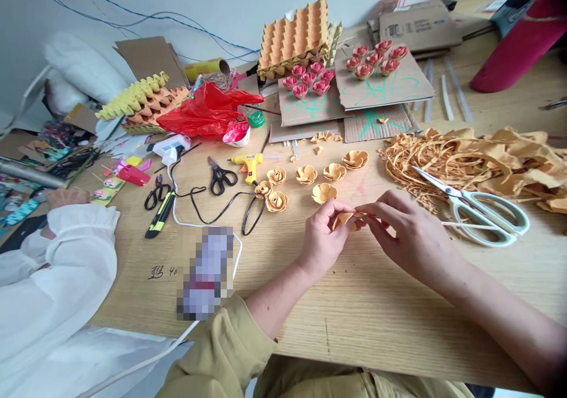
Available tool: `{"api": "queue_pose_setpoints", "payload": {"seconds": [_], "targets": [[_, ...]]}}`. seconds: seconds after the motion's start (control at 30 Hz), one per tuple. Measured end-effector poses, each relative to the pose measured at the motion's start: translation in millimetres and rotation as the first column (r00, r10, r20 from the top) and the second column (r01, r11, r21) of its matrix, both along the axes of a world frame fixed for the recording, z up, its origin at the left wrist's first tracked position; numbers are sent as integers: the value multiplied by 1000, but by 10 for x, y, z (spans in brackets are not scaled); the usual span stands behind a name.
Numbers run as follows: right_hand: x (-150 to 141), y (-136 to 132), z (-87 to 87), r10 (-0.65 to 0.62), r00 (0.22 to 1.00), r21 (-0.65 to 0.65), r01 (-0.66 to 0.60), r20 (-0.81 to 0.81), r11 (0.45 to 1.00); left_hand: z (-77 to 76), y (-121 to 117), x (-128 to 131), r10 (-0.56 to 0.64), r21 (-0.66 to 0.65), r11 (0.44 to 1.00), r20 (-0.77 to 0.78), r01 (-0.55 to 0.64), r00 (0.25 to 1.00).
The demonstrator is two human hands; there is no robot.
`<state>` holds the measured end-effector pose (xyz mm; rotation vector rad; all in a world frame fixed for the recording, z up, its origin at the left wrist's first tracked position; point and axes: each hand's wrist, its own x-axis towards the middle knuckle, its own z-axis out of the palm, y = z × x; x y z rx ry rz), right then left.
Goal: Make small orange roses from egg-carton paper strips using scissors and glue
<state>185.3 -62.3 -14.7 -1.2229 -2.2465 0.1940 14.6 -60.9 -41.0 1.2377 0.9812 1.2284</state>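
My left hand (322,232) and my right hand (405,232) meet over the wooden table (354,309), both pinching a small orange paper flower piece (344,219) between their fingertips. Just beyond them lie several finished orange paper roses (306,175) in a loose row. A yellow glue gun (248,165) rests left of the roses. Large white-handled scissors (481,209) lie right of my right hand, beside a heap of orange egg-carton scraps (478,159).
Pink painted roses (310,78) sit on cardboard sheets at the back, beside stacked egg trays (296,35). A red plastic bag (208,108), black scissors (220,178), pliers and a utility knife (160,214) lie at left. Another person's white sleeve (57,268) fills the near left.
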Motion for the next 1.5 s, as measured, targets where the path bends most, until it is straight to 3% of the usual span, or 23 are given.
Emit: {"api": "queue_pose_setpoints", "payload": {"seconds": [0.23,0.4,0.6,0.73,0.97,1.13,1.37,1.5], "targets": [[3,14,-35,1,1000,14,-1,0,1000,-43,1,-6,4,6,1000,-34,-4,999],[0,9,-47,-7,995,149,-7,95,989,-33,2,6,-19,-27,999,35,20,999],[-13,21,-25,-10,998,-53,7,-65,999,-43,-3,10,16,29,999,25,-17,1000],[-14,17,-28,-5,998,-77,-1,-69,997,-42,-6,4,13,21,1000,-3,-13,1000],[-2,16,-48,18,996,146,-31,86,989,-15,10,11,-23,-33,999,44,25,999],[-24,20,-24,-8,1000,14,8,-23,1000,-43,9,17,6,-2,1000,62,-6,998],[-39,8,-25,-21,1000,-33,21,-17,999,-35,-14,12,17,10,1000,-51,-16,999],[-37,6,-33,-22,1000,-33,22,-11,999,-21,-12,7,9,-1,1000,-38,-9,999]]}}
